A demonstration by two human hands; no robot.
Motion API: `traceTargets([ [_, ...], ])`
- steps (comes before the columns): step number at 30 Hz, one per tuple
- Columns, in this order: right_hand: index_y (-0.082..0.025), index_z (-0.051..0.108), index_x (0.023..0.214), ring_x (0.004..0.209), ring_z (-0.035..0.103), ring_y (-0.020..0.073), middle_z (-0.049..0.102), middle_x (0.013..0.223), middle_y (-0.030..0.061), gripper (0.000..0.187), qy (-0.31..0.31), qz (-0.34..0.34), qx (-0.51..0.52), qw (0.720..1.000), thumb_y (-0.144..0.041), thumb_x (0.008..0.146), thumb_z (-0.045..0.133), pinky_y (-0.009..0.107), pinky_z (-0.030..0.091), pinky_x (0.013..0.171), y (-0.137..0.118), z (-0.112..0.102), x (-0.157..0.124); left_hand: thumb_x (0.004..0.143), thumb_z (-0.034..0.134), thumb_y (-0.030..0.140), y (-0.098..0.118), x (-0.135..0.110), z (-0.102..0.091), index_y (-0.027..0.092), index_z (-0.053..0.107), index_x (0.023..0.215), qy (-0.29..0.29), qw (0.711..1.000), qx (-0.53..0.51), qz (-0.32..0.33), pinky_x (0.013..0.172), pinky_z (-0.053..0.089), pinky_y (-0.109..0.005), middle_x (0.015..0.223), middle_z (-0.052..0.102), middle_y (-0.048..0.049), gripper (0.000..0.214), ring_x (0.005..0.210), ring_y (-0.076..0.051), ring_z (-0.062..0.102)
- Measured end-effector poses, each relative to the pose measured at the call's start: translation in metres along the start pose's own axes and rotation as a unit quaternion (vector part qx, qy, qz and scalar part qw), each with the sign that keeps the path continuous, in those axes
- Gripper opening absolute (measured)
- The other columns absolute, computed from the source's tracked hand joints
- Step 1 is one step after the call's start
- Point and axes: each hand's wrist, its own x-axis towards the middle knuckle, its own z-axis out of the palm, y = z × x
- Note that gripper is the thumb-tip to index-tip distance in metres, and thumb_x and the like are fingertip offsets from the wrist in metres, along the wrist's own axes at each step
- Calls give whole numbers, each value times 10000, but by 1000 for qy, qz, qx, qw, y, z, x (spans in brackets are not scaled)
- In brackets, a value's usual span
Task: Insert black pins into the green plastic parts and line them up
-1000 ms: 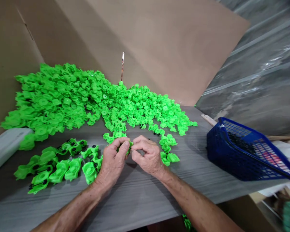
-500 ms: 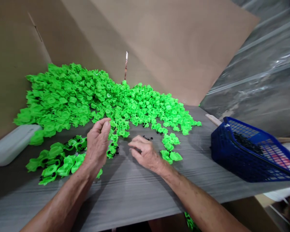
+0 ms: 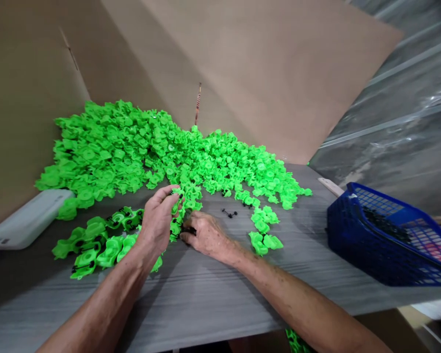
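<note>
A large heap of bright green plastic parts (image 3: 132,147) fills the back of the grey table (image 3: 220,294). My left hand (image 3: 158,220) stands at the heap's front edge, its fingers curled around a green plastic part (image 3: 176,201). My right hand (image 3: 206,237) is close beside it, with its fingertips pinched on a small black piece (image 3: 187,229) that is partly hidden. Green parts fitted with black pieces (image 3: 95,242) lie in a group left of my hands. A loose black dumbbell-shaped piece (image 3: 228,213) lies on the table to the right.
A blue plastic mesh basket (image 3: 382,240) holding black pieces sits tilted at the table's right. Cardboard sheets (image 3: 242,63) rise behind the heap. A white object (image 3: 29,220) lies at the left edge, and plastic sheeting (image 3: 400,98) hangs on the right.
My hands were apart half a second ago and have come back together. My left hand now curls on a green part, and my right hand has moved left to meet it.
</note>
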Motion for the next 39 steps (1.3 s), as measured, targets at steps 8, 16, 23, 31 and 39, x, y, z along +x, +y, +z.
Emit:
traceTargets([
  [8,-160,680,737,684,564,142,623,735,35,128,7,-51,15,999,-115,827,600,255,395,634,4,-6,-9,581,773,355,-3,1,-1,178,650,897,12,1000,16,-6,503,340,-197,779,639,8,382,686,-118,568],
  [16,-172,649,721,523,528,101,608,581,-23,98,122,103,311,937,-207,788,588,221,405,520,31,-35,-39,522,834,391,-14,-18,13,156,601,851,-89,986,-45,-132,508,414,-224,688,620,11,467,551,-98,538],
  [23,-153,671,715,461,575,96,676,587,3,180,186,221,516,806,-300,644,746,218,456,466,38,-46,-38,633,770,463,-26,-22,15,169,624,916,-101,986,49,-120,540,384,-223,718,630,-7,433,636,-119,527],
  [31,-157,688,742,480,611,108,694,602,11,192,206,216,529,795,-288,630,774,225,489,483,35,-48,-40,654,746,504,-27,-22,14,198,687,985,-69,986,94,-115,498,315,-199,733,618,9,455,578,-89,456],
  [39,-172,696,771,524,598,112,667,613,2,118,228,147,458,846,-279,723,711,229,490,510,26,-44,-44,588,812,377,-31,-23,17,157,622,949,-60,986,-19,-157,471,404,-192,702,587,29,463,547,-71,496],
])
